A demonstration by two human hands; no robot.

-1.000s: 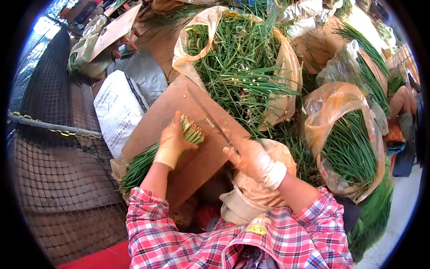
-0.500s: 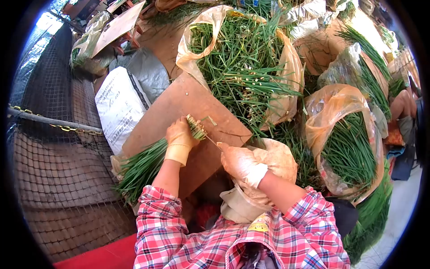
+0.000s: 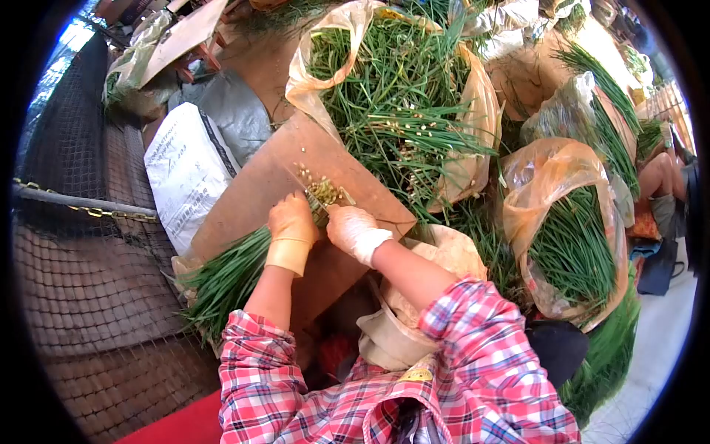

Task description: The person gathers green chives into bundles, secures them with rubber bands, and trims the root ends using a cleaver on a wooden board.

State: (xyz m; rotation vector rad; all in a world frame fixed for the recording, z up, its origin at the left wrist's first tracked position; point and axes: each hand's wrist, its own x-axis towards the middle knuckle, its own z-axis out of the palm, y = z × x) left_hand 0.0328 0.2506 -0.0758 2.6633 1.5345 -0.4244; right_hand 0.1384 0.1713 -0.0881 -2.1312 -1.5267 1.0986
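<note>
My left hand (image 3: pixel 291 224), in a pale yellow glove, is closed around a bunch of garlic chives (image 3: pixel 231 268). Their long green leaves trail to the lower left, past the edge of a brown board (image 3: pixel 255 181). Close beside it, my right hand (image 3: pixel 353 231), gloved too, grips a thin knife at the stem end of the bunch. Its handle is hidden in the fist, and most of the blade is hard to make out. Short cut stem ends (image 3: pixel 325 191) lie loose on the board just beyond both hands.
A big open plastic bag (image 3: pixel 392 96) overflows with loose green stalks behind the board. Another bag (image 3: pixel 566 222) of chives stands to the right. A white printed sack (image 3: pixel 188 174) lies at the left, near black netting (image 3: pixel 81 259). Another person's arm (image 3: pixel 660 177) shows at far right.
My right hand has moved left and slightly up, against the bunch beside my left hand. The stem ends have come off and scattered on the board.
</note>
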